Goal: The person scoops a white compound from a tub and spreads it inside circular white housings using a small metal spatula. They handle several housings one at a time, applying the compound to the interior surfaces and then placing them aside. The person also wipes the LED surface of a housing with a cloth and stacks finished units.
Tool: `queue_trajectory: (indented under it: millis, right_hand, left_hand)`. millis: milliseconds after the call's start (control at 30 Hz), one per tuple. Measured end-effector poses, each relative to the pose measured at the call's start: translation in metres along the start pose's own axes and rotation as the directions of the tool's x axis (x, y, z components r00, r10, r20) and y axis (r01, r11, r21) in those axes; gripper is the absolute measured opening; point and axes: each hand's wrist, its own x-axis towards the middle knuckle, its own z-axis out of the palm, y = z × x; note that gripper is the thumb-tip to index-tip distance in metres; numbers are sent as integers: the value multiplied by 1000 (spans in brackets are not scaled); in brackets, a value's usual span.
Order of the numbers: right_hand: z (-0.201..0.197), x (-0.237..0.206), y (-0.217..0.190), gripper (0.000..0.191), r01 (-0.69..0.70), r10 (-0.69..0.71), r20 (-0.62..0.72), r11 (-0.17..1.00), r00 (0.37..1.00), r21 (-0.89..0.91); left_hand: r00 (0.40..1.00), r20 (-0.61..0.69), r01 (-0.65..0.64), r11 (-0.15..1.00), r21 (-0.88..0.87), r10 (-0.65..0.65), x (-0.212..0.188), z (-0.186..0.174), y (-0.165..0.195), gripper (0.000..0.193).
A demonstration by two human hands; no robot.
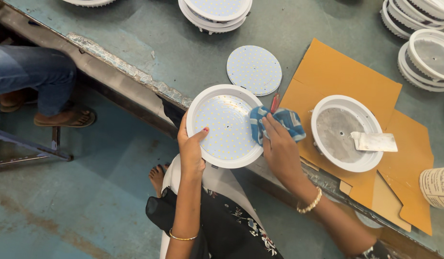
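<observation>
Light [225, 127] sits in the left hand [191, 148], thumb over its rim, held off the bench [183, 52] edge so it stays flat. Right hand [279, 148] presses a blue cloth [277, 122], bunched under closed fingers, just beside that grip.

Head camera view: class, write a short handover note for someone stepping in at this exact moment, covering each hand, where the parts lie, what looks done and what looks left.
Left hand: grips the near rim of the round white LED light housing, thumb on its LED panel.
Right hand: presses a blue checked cloth against the housing's right edge.
Nearby: a loose LED disc lies on the green table just beyond; an empty white housing with a small white spreader in it sits on orange cardboard.
Done: the panel sits in the held housing.
Left: the empty housing has no panel; stacked housings wait at the far right.
</observation>
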Motion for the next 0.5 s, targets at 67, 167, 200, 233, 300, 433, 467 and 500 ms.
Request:
queue_trajectory:
  millis: [67, 167, 200, 233, 300, 433, 467, 500]
  right_hand:
    - [-3, -7, -6, 39, -19, 19, -9, 1000, 1000, 16]
    - [-5, -12, -13, 38, -81, 82, -16, 996, 997, 33]
    - [-6, -14, -14, 37, -76, 77, -18, 996, 997, 37]
    - [-8, -15, -15, 37, -70, 71, -22, 997, 997, 42]
    - [-9, -14, -17, 37, -62, 63, -30, 997, 998, 52]
    - [-13, -13, -19, 38, -67, 70, -58, 996, 996, 60]
    - [-13, -13, -20, 38, -72, 76, -66, 996, 995, 61]
    - [-13, -13, -20, 38, -86, 91, -74, 994, 993, 70]
  left_hand:
    - [1000, -2, -3, 1000, 1, 3, 0, -1, 0, 68]
    - [1000, 1, -8, 1000, 0, 8, 0, -3, 1, 67]
    - [1000, -3, -5, 1000, 10, 5, 0, -3, 1, 67]
    - [1000, -6, -2, 1000, 20, 2, 1, -4, 2, 67]
    - [1000, 10, -8, 1000, 27, 8, 0, -5, 5, 68]
    - [1000, 6, 25, 996, 84, -26, -5, -5, 10, 68]
    - [1000, -1, 30, 995, 97, -30, -7, -4, 11, 68]
    - [999, -9, 36, 993, 108, -35, -9, -4, 12, 68]
